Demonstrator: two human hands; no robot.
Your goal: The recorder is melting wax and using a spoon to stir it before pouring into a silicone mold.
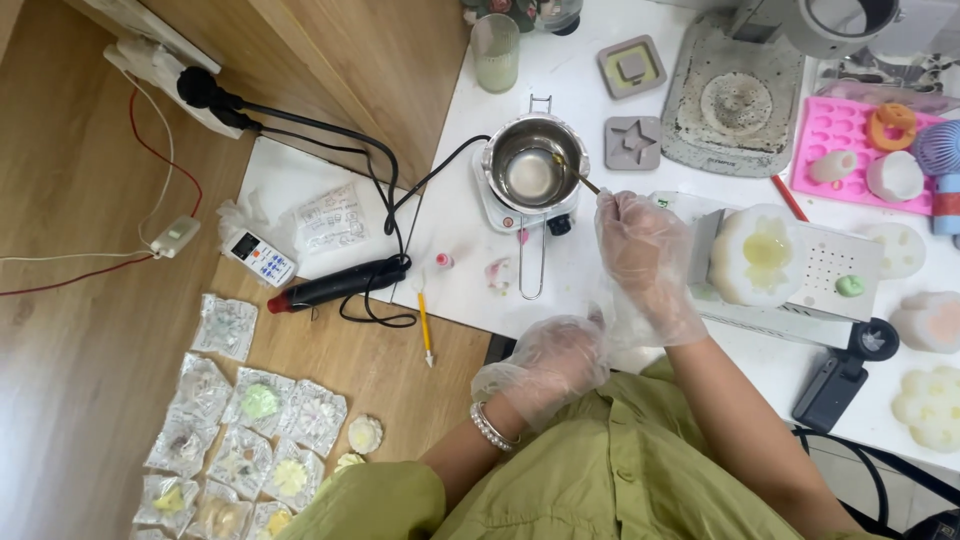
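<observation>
My right hand (645, 262), in a loose clear plastic glove, grips a thin stirring stick (585, 182) whose tip dips into the small steel melting pot (533, 160). The pot holds pale liquid and sits on a small white hot plate (500, 205). Close to my body at the table's near edge is my left hand (545, 362), also gloved, fingers curled with nothing visible in them and a bead bracelet on its wrist. A white flower-shaped mould (765, 255) with yellowish fill rests on a white scale to the right of my right hand.
Grey silicone moulds (632, 140), a pink mould tray (845, 150) and a glass of green liquid (495, 52) stand at the back. A black heat gun (340, 285), a yellow pencil (425, 328) and a remote lie to the left. Wrapped flower pieces (240, 440) lie on the wooden floor.
</observation>
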